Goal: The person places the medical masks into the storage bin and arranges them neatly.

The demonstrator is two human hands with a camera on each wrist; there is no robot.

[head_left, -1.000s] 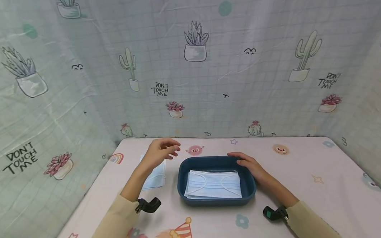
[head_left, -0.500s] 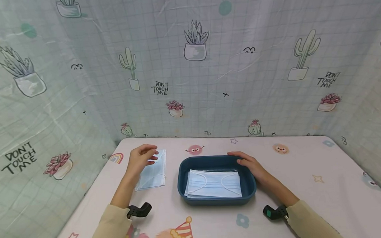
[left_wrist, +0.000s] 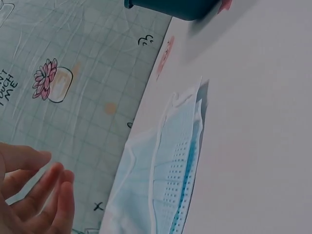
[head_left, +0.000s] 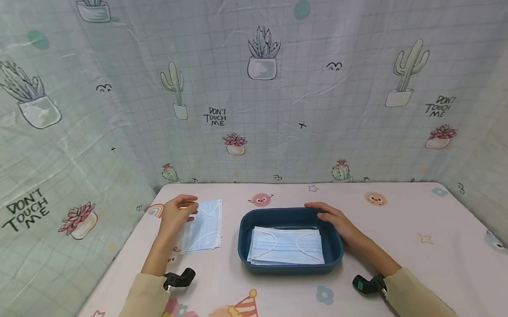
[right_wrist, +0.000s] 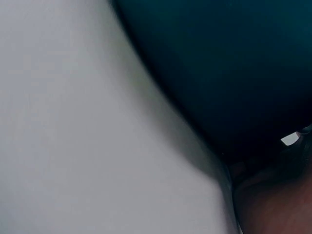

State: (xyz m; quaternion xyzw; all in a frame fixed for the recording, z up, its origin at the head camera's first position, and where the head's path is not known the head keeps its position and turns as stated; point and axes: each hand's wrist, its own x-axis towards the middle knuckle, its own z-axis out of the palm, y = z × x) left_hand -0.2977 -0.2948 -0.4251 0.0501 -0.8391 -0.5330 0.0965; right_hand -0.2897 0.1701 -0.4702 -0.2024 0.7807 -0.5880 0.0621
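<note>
My left hand hovers at the left edge of a small pile of light-blue face masks on the table. Its fingers are loosely bent with nothing between them; in the left wrist view the fingers stand apart from the masks. To the right is a dark blue plastic bin with more stacked face masks inside, ear loops on top. My right hand grips the bin's far right corner, fingers over the rim. The right wrist view shows the bin's wall close up, with most of that hand hidden.
The table wears a pale cloth printed with cartoon figures. Behind it and along both sides hangs a curtain with cactus prints. Dark wrist cameras sit at both cuffs.
My left hand has moved left from beside the bin to the loose masks' left side, uncovering more of them. The right hand and the bin have stayed in place.
</note>
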